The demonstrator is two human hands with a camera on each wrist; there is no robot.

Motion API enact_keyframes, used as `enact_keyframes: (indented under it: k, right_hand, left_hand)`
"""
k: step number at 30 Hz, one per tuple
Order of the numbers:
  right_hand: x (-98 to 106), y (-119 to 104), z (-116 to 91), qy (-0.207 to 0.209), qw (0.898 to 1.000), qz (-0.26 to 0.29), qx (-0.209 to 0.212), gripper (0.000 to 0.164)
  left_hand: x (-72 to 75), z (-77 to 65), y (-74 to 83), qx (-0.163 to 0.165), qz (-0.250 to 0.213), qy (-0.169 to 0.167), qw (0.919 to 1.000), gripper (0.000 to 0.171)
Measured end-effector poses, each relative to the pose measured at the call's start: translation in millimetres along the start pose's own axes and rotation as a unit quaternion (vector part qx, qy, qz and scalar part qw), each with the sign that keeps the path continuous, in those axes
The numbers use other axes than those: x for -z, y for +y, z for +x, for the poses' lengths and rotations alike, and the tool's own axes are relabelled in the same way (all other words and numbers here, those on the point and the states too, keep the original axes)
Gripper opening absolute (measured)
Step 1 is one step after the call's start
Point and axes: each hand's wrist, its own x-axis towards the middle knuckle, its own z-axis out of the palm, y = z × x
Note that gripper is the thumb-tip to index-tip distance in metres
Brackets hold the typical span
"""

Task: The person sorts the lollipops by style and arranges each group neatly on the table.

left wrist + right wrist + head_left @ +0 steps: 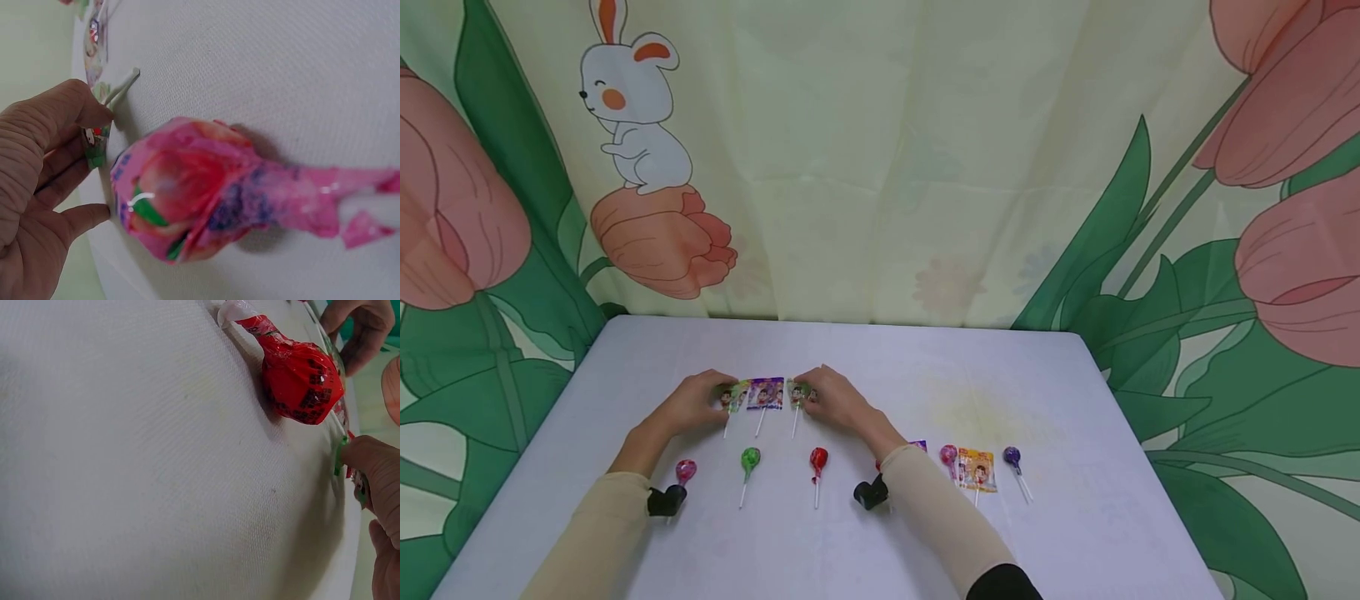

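Note:
At the back of the white table, my left hand [696,403] pinches a lollipop in a flat green packet [739,393] by its left side. My right hand [837,403] pinches another green-packet lollipop [795,390], its fingers covering the packet's right part. Between them lies a purple-packet lollipop [766,392], white stick toward me. All three sit in a row. In the left wrist view, a round pink-wrapped lollipop [181,187] lies close in front of the left hand. A round red-wrapped lollipop [303,381] shows large in the right wrist view, beside the right hand [382,481].
Nearer me lie round lollipops: pink [686,471], green [750,459] and red [818,458]. To the right are another pink one [949,455], an orange-packet lollipop [977,471] and a dark purple one [1012,456]. My right forearm partly hides a purple packet [918,445].

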Motion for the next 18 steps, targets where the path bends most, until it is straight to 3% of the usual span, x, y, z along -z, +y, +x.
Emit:
enact_keyframes:
  k: [7,18]
  right_hand:
    - [-2,-2,3,-0.004,0.999,-0.040,-0.005,0.034]
    - [-1,-6,-8,0.010,1.000,-0.021,0.009,0.036]
  left_hand:
    - [-0.5,0.6,-0.6,0.000,0.000,0.003,1.0000,0.061]
    - [-0.8,1.0,-0.3,0.005,0.002,0.002,1.0000,0.061]
